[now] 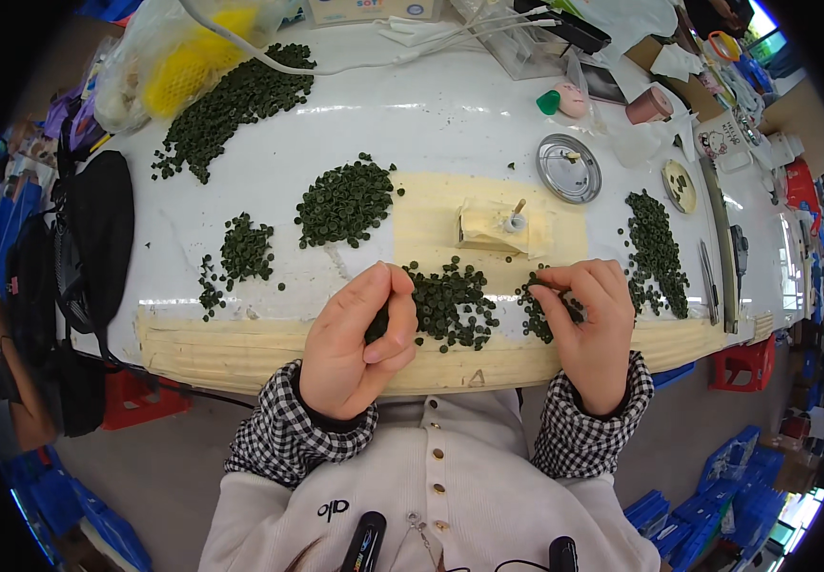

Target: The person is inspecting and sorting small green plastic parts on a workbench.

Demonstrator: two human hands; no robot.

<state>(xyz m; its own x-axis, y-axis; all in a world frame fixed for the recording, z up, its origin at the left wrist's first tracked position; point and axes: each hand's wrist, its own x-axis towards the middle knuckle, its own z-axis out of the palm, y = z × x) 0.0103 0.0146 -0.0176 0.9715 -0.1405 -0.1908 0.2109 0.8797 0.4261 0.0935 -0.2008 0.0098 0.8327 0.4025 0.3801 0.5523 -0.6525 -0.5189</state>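
My left hand [359,334] is curled, palm partly up, with thumb and forefinger together. Dark green pieces [378,325] show between its bent fingers. My right hand [588,324] is closed in a pinch, thumb and forefinger meeting over a small pile of green pieces; whatever is between the tips is too small to make out. Between my hands spreads a loose pile of small round dark green pieces [455,305]. Just beyond stands a block wrapped in cream tape [488,229], with a short upright peg [517,219] on it.
More green piles lie left [345,202], far left [240,100] and right [658,253]. A round metal lid [568,169] sits behind the block. Tweezers [707,276] lie at right, a black bag [97,238] at left. A white cable [335,70] crosses the back.
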